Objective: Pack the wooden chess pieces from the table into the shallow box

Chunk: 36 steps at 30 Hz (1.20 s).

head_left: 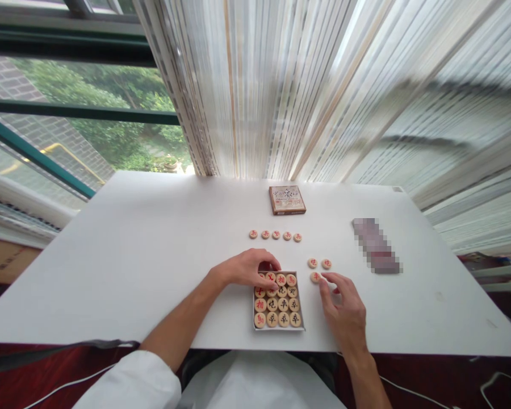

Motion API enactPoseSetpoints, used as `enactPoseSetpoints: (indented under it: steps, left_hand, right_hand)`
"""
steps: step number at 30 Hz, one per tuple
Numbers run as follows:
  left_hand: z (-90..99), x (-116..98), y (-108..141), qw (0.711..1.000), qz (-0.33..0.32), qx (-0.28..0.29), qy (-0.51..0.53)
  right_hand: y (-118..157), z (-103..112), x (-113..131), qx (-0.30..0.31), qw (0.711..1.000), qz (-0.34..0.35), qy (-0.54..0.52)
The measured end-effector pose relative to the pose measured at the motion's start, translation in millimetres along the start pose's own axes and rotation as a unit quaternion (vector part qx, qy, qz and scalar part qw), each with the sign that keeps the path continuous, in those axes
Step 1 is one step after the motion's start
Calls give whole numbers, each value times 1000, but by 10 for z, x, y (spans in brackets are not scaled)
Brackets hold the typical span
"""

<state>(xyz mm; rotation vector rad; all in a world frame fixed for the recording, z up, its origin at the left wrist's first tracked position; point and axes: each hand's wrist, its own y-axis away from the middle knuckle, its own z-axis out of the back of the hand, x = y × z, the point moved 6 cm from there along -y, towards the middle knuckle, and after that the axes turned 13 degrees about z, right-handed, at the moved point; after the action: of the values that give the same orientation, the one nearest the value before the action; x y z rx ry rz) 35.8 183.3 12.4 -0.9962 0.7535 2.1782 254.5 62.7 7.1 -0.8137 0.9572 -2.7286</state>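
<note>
A shallow white box (278, 329) holds round wooden Chinese chess pieces in rows, some with red characters and some with black. My left hand (249, 267) reaches over its far left corner; the thumb lies above the pieces and the curled fingers are apart from it, with no piece visibly gripped. To the right of the box, a red-marked Chinese chess piece (315, 277) rests on the table. My right hand (344, 301) has its thumb and index fingertips closed at that piece's right edge. Two red cannon pieces (312, 263) lie side by side just beyond it.
Several red soldier pieces (276, 234) form a row across the white table (153, 250). Behind them lies a flat printed box (288, 200). A pixelated flat object (377, 245) is at the right. Striped curtains (259, 85) hang along the far edge, beside a window.
</note>
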Motion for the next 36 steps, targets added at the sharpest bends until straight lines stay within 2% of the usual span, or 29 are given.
enactPoseSetpoints:
  steps: [6,9,16,19,22,25,29,33,36]
  left_hand:
    - [12,-25,4,1000,5,-2,23]
    - [38,-33,20,999,11,-1,34]
    - [203,-198,159,999,16,-45,5]
    - [211,-222,253,995,30,-95,11]
    - [173,-153,362,983,41,-177,32]
    - [102,-57,479,964,42,-256,60]
    - [-25,-15,611,942,42,-322,78]
    - [-143,-131,751,917,25,-393,66]
    - [-254,-295,835,911,1,-410,56]
  right_hand:
    - [1,-8,-106,-8,1000,-13,-8]
    - [-46,13,-198,-4,1000,2,-12]
    - [-172,-37,-457,71,994,83,-3]
    - [-182,-61,-508,79,993,88,-8]
    - [-191,-57,-514,70,995,74,-14]
    - [-206,-48,-494,62,996,66,-23]
    - [-214,-39,-484,50,996,67,-30]
    - [-190,21,-490,24,997,48,-50]
    - [-150,95,-398,8,995,34,-91]
